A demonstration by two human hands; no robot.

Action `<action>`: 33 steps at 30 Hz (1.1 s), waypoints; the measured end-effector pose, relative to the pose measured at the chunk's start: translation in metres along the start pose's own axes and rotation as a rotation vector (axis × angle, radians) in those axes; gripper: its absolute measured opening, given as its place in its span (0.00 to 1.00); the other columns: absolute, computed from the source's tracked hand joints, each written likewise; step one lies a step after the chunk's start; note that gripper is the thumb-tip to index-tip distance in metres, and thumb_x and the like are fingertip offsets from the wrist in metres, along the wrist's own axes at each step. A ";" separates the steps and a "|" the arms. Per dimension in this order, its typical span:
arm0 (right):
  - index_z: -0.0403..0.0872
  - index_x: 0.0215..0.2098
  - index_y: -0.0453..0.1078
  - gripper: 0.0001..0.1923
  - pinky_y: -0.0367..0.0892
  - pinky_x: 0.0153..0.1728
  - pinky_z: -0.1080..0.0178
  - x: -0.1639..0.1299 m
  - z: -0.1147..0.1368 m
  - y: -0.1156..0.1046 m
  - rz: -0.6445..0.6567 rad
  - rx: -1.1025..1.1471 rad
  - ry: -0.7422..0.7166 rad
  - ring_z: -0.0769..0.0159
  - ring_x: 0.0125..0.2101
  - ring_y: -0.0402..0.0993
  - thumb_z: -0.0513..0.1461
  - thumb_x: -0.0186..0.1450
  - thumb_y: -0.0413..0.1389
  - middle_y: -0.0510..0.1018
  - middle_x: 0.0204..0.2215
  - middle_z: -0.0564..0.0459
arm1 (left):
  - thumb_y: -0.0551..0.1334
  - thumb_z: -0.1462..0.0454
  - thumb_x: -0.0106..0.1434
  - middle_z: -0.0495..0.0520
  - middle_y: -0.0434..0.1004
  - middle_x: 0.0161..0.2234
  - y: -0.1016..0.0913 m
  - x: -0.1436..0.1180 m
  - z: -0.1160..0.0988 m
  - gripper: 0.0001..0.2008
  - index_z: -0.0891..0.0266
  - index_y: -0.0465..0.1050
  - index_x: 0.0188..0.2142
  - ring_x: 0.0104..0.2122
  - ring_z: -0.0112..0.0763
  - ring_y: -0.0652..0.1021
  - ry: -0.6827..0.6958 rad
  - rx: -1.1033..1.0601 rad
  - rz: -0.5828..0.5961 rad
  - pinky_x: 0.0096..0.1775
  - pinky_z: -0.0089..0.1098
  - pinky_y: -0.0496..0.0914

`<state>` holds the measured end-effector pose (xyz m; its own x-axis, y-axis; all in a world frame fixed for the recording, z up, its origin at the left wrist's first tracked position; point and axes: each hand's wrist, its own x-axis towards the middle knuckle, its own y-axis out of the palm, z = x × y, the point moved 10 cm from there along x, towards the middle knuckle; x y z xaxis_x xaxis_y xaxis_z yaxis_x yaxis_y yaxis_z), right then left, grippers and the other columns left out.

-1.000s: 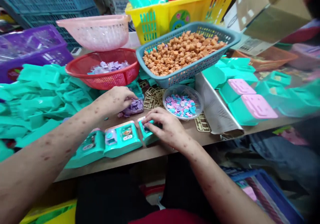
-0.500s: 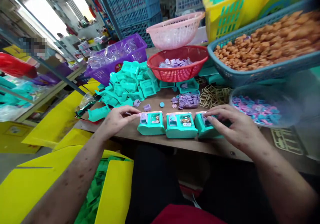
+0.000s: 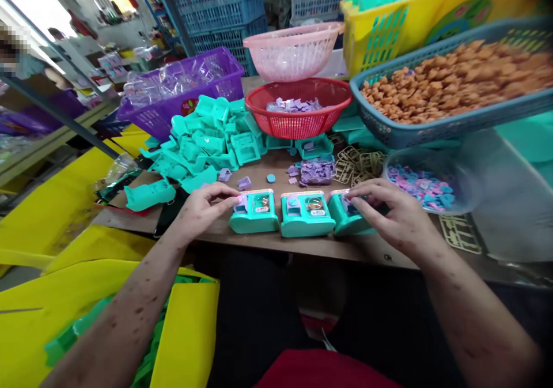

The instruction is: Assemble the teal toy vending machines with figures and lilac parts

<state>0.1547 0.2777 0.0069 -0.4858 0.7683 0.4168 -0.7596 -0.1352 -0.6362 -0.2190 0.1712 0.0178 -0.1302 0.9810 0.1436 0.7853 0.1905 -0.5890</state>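
Three turquoise toy housings stand in a row along the table's front edge. On the left toy housing (image 3: 254,219), the thumb and forefinger of my left hand (image 3: 203,215) pinch a small pink piece against its purple panel. The middle toy housing (image 3: 307,223) is untouched; a round blue knob (image 3: 293,202) sits on its purple panel. My right hand (image 3: 395,218) is closed at the purple panel of the right toy housing (image 3: 343,221) and covers much of it. Whatever is between those fingertips is too hidden to name.
Behind the row lie a turquoise part pile (image 3: 211,140), a tub of purple pieces (image 3: 317,172) and gold plastic frames (image 3: 360,163). A red basket (image 3: 298,125), a blue basket of brown pieces (image 3: 415,128) and a bowl of coloured knobs (image 3: 464,195) stand further round. Yellow cartons (image 3: 190,330) flank my legs.
The view has shifted slightly, so the table appears a little further left. Both hands stay at the left and right toy housings, with only slight finger movement.
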 end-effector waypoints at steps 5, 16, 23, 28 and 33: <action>0.54 0.48 0.83 0.08 0.76 0.43 0.54 0.000 0.001 -0.001 -0.007 0.000 -0.020 0.53 0.51 0.83 0.45 0.76 0.62 0.84 0.49 0.48 | 0.72 0.47 0.70 0.55 0.88 0.47 0.001 0.002 -0.004 0.17 0.56 0.89 0.46 0.48 0.43 0.84 -0.009 0.091 0.023 0.52 0.37 0.75; 0.54 0.47 0.83 0.07 0.77 0.44 0.55 0.000 0.002 -0.003 -0.020 -0.004 -0.009 0.54 0.50 0.83 0.43 0.75 0.62 0.84 0.49 0.48 | 0.71 0.41 0.68 0.54 0.88 0.38 0.000 0.008 -0.003 0.23 0.58 0.87 0.40 0.40 0.42 0.83 -0.162 0.217 0.122 0.42 0.36 0.75; 0.54 0.47 0.84 0.07 0.78 0.44 0.54 0.000 0.002 -0.005 -0.032 -0.007 -0.008 0.53 0.49 0.84 0.43 0.75 0.63 0.85 0.49 0.48 | 0.69 0.43 0.66 0.53 0.88 0.43 0.003 0.017 -0.023 0.19 0.53 0.88 0.36 0.42 0.45 0.85 -0.118 0.416 0.157 0.46 0.42 0.77; 0.54 0.48 0.84 0.08 0.78 0.49 0.52 0.000 0.002 -0.004 -0.043 -0.008 -0.010 0.53 0.50 0.84 0.43 0.75 0.62 0.85 0.48 0.48 | 0.69 0.48 0.71 0.55 0.87 0.53 0.003 0.008 -0.023 0.15 0.53 0.89 0.39 0.54 0.45 0.84 -0.001 0.352 0.072 0.60 0.42 0.76; 0.52 0.45 0.84 0.08 0.79 0.50 0.52 0.003 0.006 -0.004 -0.042 0.017 -0.016 0.54 0.48 0.84 0.42 0.75 0.62 0.84 0.47 0.47 | 0.67 0.44 0.72 0.56 0.85 0.58 0.005 0.008 -0.024 0.18 0.52 0.88 0.42 0.58 0.49 0.83 0.069 0.402 0.112 0.66 0.47 0.73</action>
<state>0.1535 0.2772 0.0147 -0.4601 0.7637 0.4528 -0.7865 -0.1140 -0.6069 -0.2011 0.1792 0.0351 -0.0060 0.9943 0.1063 0.4921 0.0955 -0.8653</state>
